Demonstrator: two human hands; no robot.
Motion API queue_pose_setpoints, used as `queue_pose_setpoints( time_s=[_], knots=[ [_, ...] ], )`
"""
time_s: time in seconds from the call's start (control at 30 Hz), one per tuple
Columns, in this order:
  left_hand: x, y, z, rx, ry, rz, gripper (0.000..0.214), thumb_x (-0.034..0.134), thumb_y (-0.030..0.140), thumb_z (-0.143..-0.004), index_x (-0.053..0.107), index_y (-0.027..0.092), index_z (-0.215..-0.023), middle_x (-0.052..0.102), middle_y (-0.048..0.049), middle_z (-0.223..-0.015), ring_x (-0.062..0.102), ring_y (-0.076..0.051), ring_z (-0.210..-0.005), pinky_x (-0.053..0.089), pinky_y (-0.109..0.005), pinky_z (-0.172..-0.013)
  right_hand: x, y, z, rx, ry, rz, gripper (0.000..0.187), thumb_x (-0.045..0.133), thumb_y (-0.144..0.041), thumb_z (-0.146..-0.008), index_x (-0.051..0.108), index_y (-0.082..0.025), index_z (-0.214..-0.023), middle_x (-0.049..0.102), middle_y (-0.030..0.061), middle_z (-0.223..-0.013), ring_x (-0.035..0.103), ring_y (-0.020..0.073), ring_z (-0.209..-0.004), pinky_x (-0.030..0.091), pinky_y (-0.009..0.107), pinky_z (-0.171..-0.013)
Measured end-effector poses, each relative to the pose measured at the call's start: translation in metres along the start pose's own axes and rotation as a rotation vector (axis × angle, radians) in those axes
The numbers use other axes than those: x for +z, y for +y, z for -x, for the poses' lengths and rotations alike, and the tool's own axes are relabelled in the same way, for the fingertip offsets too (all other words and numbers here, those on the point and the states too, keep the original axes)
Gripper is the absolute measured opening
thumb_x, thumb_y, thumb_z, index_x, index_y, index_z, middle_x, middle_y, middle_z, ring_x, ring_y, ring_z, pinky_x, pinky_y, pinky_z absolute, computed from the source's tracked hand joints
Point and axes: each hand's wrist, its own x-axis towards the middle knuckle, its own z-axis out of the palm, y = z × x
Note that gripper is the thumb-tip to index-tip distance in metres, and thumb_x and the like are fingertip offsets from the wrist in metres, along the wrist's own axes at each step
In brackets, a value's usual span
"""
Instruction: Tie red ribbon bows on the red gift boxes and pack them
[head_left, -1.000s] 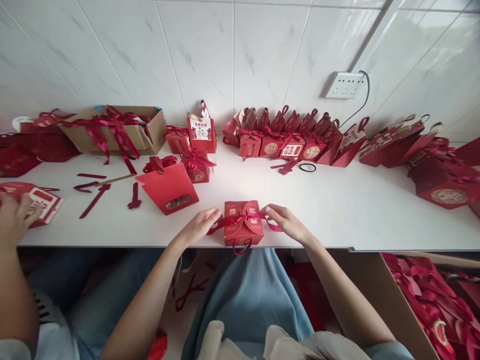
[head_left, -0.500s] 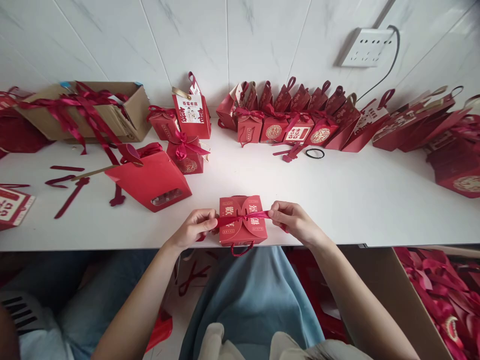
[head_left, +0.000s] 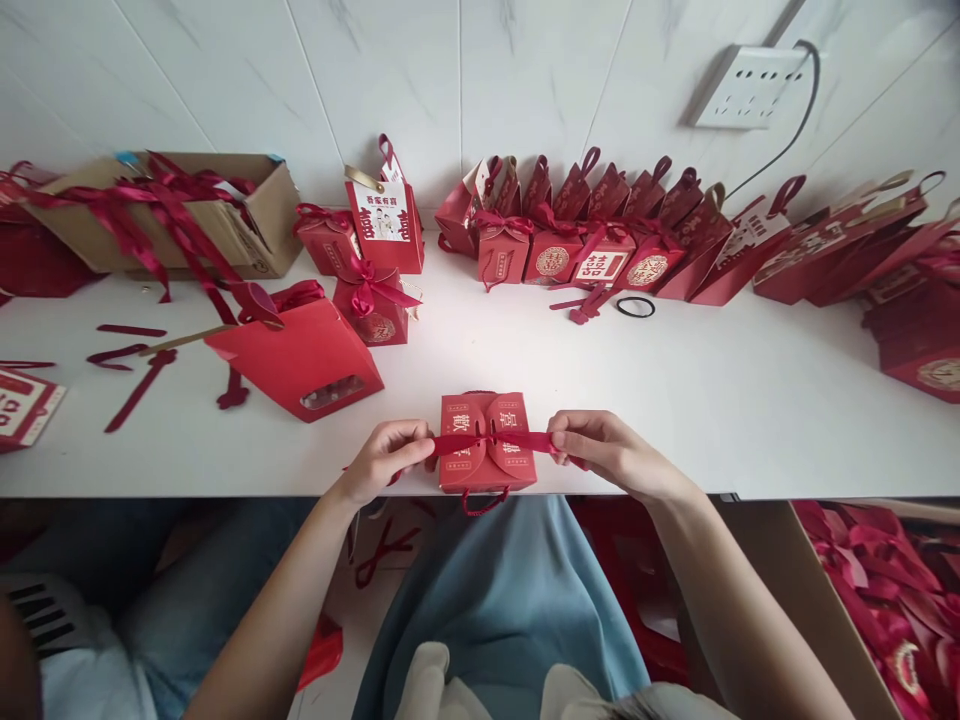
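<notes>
A small red gift box (head_left: 486, 468) with gold characters sits at the near edge of the white table (head_left: 720, 400). A dark red ribbon (head_left: 491, 440) runs across its top. My left hand (head_left: 384, 460) pinches the ribbon's left end beside the box. My right hand (head_left: 611, 452) pinches the right end, and the ribbon is stretched taut between them. A red cord loop hangs from the box's front over the table edge.
A larger red bag (head_left: 300, 358) lies on its side to the left. Tied boxes (head_left: 373, 300) and a cardboard box of ribbons (head_left: 161, 215) stand behind it. A row of red gift bags (head_left: 600, 245) lines the wall. Another person's lap (head_left: 60, 620) is at left; a carton of ribbons (head_left: 885, 600) at lower right.
Both hands have closed on the ribbon ends and drawn them outward, pulling the ribbon tight across the box. The other person's hand at far left has gone from view.
</notes>
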Motion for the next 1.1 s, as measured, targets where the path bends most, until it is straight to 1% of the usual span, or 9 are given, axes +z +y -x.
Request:
queue_pose_setpoints(
  time_s=[0.13,0.27,0.37,0.43,0.53,0.7,0.83,0.93,1.1],
  knots=[
    [0.0,0.01,0.003,-0.002,-0.028,-0.01,0.039,0.057,0.043,-0.078,0.039,0.017,-0.054,0.038,0.0047,-0.047,0.038,-0.008,-0.047,0.027,-0.021,-0.044,0.011,-0.028,0.004,-0.103,-0.064,0.013,0.019,0.06,-0.035,-0.082,0.064,-0.017,-0.08,0.061,0.0033,-0.079,0.053,0.0127,-0.07,0.041,0.026,-0.063],
    [0.001,0.022,0.008,-0.075,-0.039,-0.044,0.037,0.054,0.044,-0.08,0.041,0.017,-0.058,0.041,0.0044,-0.05,0.036,-0.007,-0.045,0.024,-0.02,-0.042,0.031,-0.042,-0.007,-0.243,-0.047,0.04,0.017,0.062,-0.034,-0.081,0.069,-0.019,-0.085,0.064,0.0072,-0.11,0.058,0.0209,-0.101,0.046,0.032,-0.084],
    [0.003,0.036,0.012,-0.101,-0.046,-0.134,0.032,0.052,0.042,-0.082,0.043,0.017,-0.063,0.042,0.0046,-0.053,0.034,-0.006,-0.046,0.022,-0.019,-0.041,0.044,-0.039,-0.018,-0.28,0.011,0.141,0.02,0.059,-0.036,-0.083,0.07,-0.019,-0.085,0.069,0.0061,-0.099,0.062,0.021,-0.094,0.048,0.033,-0.083],
    [0.006,0.046,0.015,-0.088,-0.047,-0.215,0.03,0.051,0.042,-0.082,0.045,0.018,-0.066,0.042,0.0047,-0.055,0.034,-0.007,-0.047,0.024,-0.019,-0.042,0.05,-0.034,-0.024,-0.3,0.109,0.245,0.021,0.056,-0.036,-0.084,0.07,-0.02,-0.086,0.07,0.005,-0.092,0.063,0.0195,-0.085,0.048,0.032,-0.078],
    [0.011,0.059,0.018,-0.05,-0.006,-0.395,0.03,0.049,0.042,-0.084,0.049,0.017,-0.066,0.044,0.0039,-0.058,0.038,-0.008,-0.051,0.029,-0.021,-0.047,0.055,-0.024,-0.028,-0.351,0.233,0.333,0.02,0.054,-0.033,-0.086,0.07,-0.021,-0.089,0.07,0.0046,-0.091,0.063,0.0185,-0.082,0.048,0.031,-0.077],
    [0.017,0.074,0.022,0.002,0.075,-0.675,0.024,0.047,0.04,-0.085,0.06,0.02,-0.08,0.061,0.0024,-0.073,0.052,-0.013,-0.065,0.037,-0.022,-0.058,0.06,-0.016,-0.028,-0.448,0.269,0.403,0.019,0.047,-0.024,-0.088,0.066,-0.021,-0.09,0.067,0.0052,-0.09,0.062,0.0173,-0.083,0.047,0.03,-0.076],
    [0.018,0.084,0.024,0.039,0.072,-0.817,0.021,0.046,0.036,-0.085,0.061,0.021,-0.083,0.065,0.0013,-0.08,0.056,-0.015,-0.071,0.04,-0.023,-0.062,0.064,-0.015,-0.028,-0.403,0.341,0.347,0.007,0.052,-0.022,-0.084,0.057,-0.022,-0.09,0.068,0.0027,-0.088,0.064,0.0159,-0.08,0.048,0.029,-0.074],
    [0.018,0.088,0.024,0.072,0.077,-0.885,0.018,0.047,0.034,-0.085,0.06,0.022,-0.089,0.066,0.0005,-0.089,0.058,-0.017,-0.079,0.041,-0.024,-0.067,0.067,-0.015,-0.029,-0.375,0.383,0.28,0.011,0.057,-0.024,-0.081,0.049,-0.023,-0.09,0.069,0.0004,-0.081,0.065,0.0157,-0.074,0.049,0.029,-0.07],
    [0.018,0.094,0.025,0.146,0.086,-0.955,0.018,0.045,0.031,-0.086,0.06,0.022,-0.093,0.066,-0.0014,-0.094,0.058,-0.019,-0.084,0.043,-0.026,-0.072,0.067,-0.014,-0.03,-0.348,0.358,0.238,0.01,0.056,-0.025,-0.081,0.053,-0.023,-0.09,0.071,0.0021,-0.085,0.067,0.0177,-0.082,0.05,0.032,-0.076]
  ],
)
